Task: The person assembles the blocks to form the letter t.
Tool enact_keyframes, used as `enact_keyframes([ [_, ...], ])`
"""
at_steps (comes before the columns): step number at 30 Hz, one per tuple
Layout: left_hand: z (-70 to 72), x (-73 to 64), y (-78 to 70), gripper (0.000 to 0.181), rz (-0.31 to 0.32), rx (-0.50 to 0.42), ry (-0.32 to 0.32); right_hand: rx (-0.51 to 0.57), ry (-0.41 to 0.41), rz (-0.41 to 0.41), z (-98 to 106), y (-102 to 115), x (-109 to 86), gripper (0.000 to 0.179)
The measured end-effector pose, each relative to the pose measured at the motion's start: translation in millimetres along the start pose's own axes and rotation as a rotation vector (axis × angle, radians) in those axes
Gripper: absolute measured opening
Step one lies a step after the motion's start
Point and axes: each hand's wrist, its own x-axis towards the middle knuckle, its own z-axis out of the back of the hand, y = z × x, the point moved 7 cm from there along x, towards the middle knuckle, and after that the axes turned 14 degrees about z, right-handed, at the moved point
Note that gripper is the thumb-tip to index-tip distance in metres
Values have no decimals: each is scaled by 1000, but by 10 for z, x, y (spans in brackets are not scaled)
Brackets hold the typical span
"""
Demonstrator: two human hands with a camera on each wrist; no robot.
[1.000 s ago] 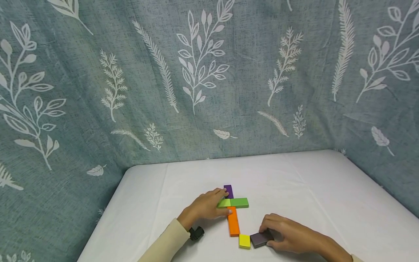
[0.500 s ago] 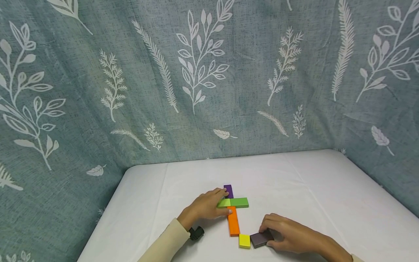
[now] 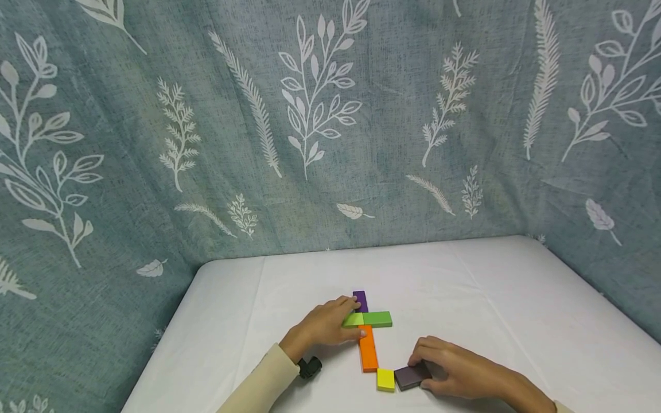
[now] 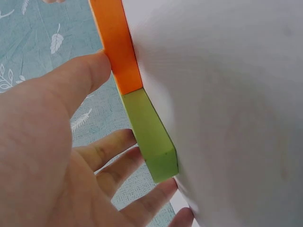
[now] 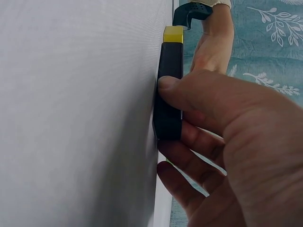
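In the head view, my left hand rests over a row of flat blocks, its fingers near straight. The thumb touches the orange block, while other fingers reach the light green block and the purple block. A darker green block lies end to end with the light green one. My right hand pinches a dark grey block between thumb and fingers. Its left end is beside the yellow block, which sits by the orange block's near end. In the right wrist view, the dark block lies lengthwise.
All the blocks lie on a white-covered table. Behind and at both sides hangs a blue-green curtain with a white leaf pattern. A small black device is on the left wrist at the sleeve's end.
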Motion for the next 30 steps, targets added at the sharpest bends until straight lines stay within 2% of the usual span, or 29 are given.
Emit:
enact_keyframes([
  [9,16,3,0,74,7,1,1,23,17,-53,0,-39,12,28],
  [20,21,-17,-15,67,-23,-6,10,1,11,8,-7,-26,5,29],
  [30,31,-44,-74,64,-22,52,-6,18,27,-5,-4,-32,-9,37],
])
